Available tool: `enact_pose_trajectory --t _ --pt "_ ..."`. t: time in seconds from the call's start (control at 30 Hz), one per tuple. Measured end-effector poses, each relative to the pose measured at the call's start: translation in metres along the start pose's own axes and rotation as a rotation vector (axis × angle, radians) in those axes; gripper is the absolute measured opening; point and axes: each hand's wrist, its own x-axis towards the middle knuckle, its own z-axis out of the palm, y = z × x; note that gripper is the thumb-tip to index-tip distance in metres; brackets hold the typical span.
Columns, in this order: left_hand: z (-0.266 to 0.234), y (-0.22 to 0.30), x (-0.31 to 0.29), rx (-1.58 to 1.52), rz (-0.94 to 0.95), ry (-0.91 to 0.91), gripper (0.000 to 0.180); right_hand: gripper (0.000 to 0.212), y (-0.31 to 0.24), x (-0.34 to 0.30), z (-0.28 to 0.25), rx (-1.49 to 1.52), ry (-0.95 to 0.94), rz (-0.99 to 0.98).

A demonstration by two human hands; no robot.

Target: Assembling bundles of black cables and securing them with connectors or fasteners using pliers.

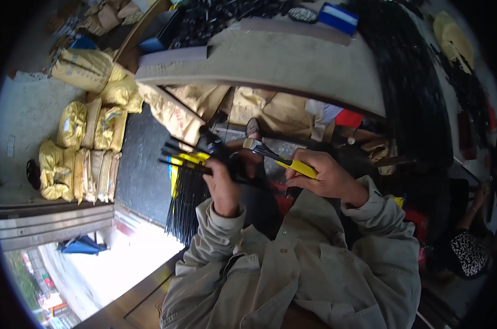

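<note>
My left hand (pixel 224 189) is closed around a dark bundle of long black pieces (pixel 212 143). Some of them stick out to the left as thin prongs, and the fingers are partly lost against the dark. My right hand (pixel 324 174) grips the yellow handle of a hammer-like hand tool (pixel 300 168). Its black neck runs up and left to a pale metal head, close to the black pieces. Beneath my left hand hangs a bunch of thin black strands (pixel 183 211), with something yellow (pixel 191 160) above it.
Ahead stands a pale worktop (pixel 303 57) with a heap of black parts (pixel 232 22) and a blue box (pixel 338 18). Yellow sacks (pixel 72 123) are stacked at the left. Long black strands (pixel 413 82) hang at the right. Another person's arm (pixel 473 205) shows at far right.
</note>
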Motion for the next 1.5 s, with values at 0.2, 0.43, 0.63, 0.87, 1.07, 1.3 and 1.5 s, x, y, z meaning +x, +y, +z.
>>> enact_pose_trajectory --t 0.2,0.43,0.63,0.87,1.07,1.3,1.5 --pt "-0.010 -0.026 0.006 -0.123 0.037 -0.037 0.060 0.012 0.008 0.094 -0.070 0.141 0.681 0.111" --pt "-0.014 -0.048 -0.001 -0.030 0.070 -0.323 0.057 0.025 0.099 0.227 -0.171 -0.712 0.742 0.330" --pt "-0.014 -0.046 0.010 -0.169 0.067 -0.333 0.049 0.026 0.128 0.264 -0.166 -1.111 0.679 0.442" --pt "-0.016 -0.051 0.025 -0.249 -0.002 -0.343 0.046 0.026 0.151 0.275 -0.175 -1.124 0.673 0.489" --pt "-0.015 -0.046 0.023 -0.230 -0.002 -0.251 0.044 0.025 0.146 0.273 -0.174 -1.140 0.685 0.407" --pt "-0.011 -0.045 0.018 -0.246 -0.022 -0.253 0.041 0.023 0.150 0.275 -0.176 -1.115 0.682 0.398" --pt "-0.007 -0.034 0.012 -0.146 -0.037 -0.218 0.047 0.024 0.143 0.265 -0.175 -1.109 0.720 0.259"
